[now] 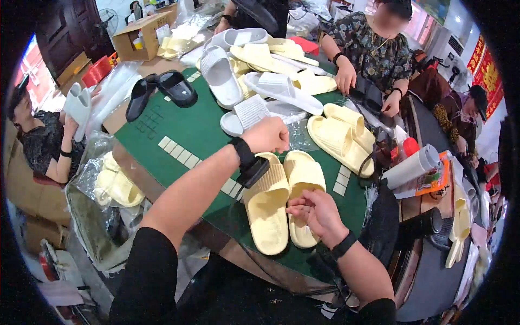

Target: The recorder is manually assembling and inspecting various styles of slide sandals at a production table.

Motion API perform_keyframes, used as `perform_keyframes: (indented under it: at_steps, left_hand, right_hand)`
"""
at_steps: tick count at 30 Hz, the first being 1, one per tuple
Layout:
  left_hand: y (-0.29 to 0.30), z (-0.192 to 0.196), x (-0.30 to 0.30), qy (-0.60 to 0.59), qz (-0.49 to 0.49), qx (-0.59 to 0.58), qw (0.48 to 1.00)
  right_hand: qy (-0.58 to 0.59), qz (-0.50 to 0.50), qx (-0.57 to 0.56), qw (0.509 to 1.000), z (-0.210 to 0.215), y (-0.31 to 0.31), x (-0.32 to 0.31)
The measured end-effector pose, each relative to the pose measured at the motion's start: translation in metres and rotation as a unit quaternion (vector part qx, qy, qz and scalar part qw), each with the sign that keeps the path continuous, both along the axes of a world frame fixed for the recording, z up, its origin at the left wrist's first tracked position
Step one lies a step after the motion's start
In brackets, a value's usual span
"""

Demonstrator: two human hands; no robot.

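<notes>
slippers (268,219) lie beneath right grip (317,214), their toes (297,157) near left grip (266,135)

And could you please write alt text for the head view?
A pair of pale yellow slippers lies on a green tabletop, the wearer's left hand near the toes and right hand over the right one. Beyond is a pile of grey and yellow slippers, with black slippers at its left and another person at right.

The green table (200,122) carries yellow slippers (268,216), black slippers (181,89), a mixed slipper heap (222,76) and, seemingly, clear plastic (302,140).
</notes>
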State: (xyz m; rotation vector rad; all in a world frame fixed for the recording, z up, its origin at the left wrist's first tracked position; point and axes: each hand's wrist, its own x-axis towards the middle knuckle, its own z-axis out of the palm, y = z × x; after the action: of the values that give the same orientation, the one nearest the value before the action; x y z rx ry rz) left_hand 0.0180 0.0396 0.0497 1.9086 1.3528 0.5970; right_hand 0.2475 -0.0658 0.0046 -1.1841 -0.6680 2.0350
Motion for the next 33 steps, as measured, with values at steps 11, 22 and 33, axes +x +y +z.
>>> perform_keyframes:
  at_steps: [11,22,33]
  left_hand:
    - [0.027,-0.030,0.016,0.045,-0.050,0.058,0.996]
    - [0.032,-0.033,0.032,0.095,-0.189,0.193,0.958]
    - [0.039,-0.040,0.039,0.046,-0.230,-0.004,0.972]
  right_hand:
    - [-0.020,0.075,-0.003,0.997,-0.001,0.020,0.000]
    - [-0.094,0.042,0.021,0.994,0.008,0.013,-0.019]
    - [-0.073,-0.028,0.019,0.997,0.008,0.005,-0.024]
